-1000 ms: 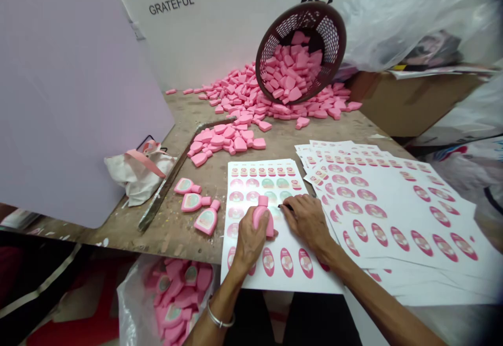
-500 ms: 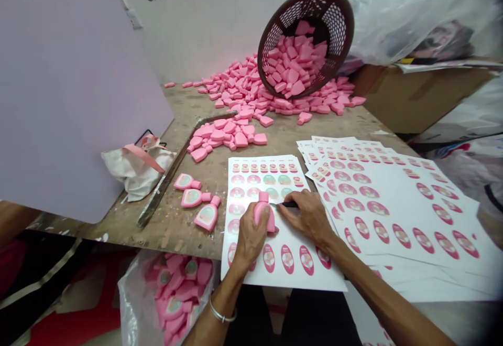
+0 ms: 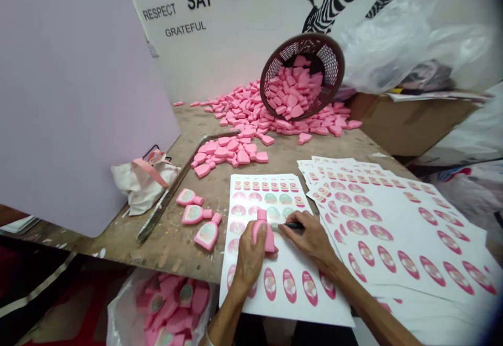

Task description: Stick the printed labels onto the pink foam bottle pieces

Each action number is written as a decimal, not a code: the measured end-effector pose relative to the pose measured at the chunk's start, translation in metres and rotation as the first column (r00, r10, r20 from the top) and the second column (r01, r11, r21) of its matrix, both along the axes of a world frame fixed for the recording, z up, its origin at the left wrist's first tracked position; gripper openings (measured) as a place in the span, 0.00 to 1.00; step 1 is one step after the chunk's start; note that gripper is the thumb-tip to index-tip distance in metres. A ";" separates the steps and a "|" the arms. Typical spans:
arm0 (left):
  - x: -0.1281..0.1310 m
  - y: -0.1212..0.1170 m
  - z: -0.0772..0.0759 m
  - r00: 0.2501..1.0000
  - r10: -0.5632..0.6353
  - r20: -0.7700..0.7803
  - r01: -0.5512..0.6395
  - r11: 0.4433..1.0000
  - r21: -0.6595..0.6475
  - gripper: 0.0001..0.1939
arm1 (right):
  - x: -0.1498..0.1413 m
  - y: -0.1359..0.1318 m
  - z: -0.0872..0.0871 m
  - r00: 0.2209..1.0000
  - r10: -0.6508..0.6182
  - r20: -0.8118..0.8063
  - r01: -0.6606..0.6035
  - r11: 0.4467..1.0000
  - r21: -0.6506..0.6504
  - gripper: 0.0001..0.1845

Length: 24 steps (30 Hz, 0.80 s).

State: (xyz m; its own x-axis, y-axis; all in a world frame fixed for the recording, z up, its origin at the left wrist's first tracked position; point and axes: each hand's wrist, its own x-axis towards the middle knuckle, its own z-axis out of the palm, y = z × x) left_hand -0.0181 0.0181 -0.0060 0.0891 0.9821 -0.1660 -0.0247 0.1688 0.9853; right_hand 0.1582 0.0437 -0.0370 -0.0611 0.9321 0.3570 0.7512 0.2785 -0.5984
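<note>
Wall [image 3: 220,47] lettering, dark capitals: "SAY", "KEEP", "RESPECT", "GRATEFUL"; "LAUGH" cut by the top edge. Zebra print [image 3: 338,0] to the right of the words. Printing on the sticker sheet [image 3: 288,262] too small to read: small pink-and-cream labels in the top row, pink and green rounded ones below, upright pink ovals near the bottom edge. No brand legible.

Pink bottle [image 3: 269,241] in the left hand [image 3: 250,256], over the middle of the sheet; fingers and thumb clamped on its body. Neck points away from the person, toward the wall; long axis runs near to far, neck leaning slightly left. Cannot tell whether the bottle touches the sheet.

Right hand [image 3: 312,238], fingers closed on a slim dark-handled tool [image 3: 294,225]; tool lies crosswise, tip toward the bottle, over the stickers.

Left of the sheet, three labelled bottles [image 3: 207,233] on the worktable [image 3: 168,254]: two with necks to the right, the nearest with its neck away and rightward. Their label text illegible.

Farther back, loose pink bottles [image 3: 231,152] and a tipped brown basket [image 3: 338,68], mouth facing the person. More sticker sheets [image 3: 404,220] fanned out at right.
</note>
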 end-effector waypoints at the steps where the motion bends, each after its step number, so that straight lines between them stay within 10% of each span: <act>1: 0.000 0.000 0.000 1.000 0.007 0.005 -0.007 1.000 -0.004 0.22 | 0.002 0.001 0.001 0.996 -0.007 -0.092 0.003 0.999 -0.048 0.15; 11: -0.002 -0.003 0.000 0.951 0.192 0.243 -0.139 0.966 -0.219 0.36 | -0.017 -0.022 0.055 0.928 -0.002 -0.374 -0.090 0.969 -0.229 0.17; 24: -0.005 -0.008 0.013 0.922 0.090 0.377 -0.035 0.988 -0.151 0.34 | -0.040 -0.027 0.059 0.941 0.084 -0.328 -0.135 0.981 -0.137 0.12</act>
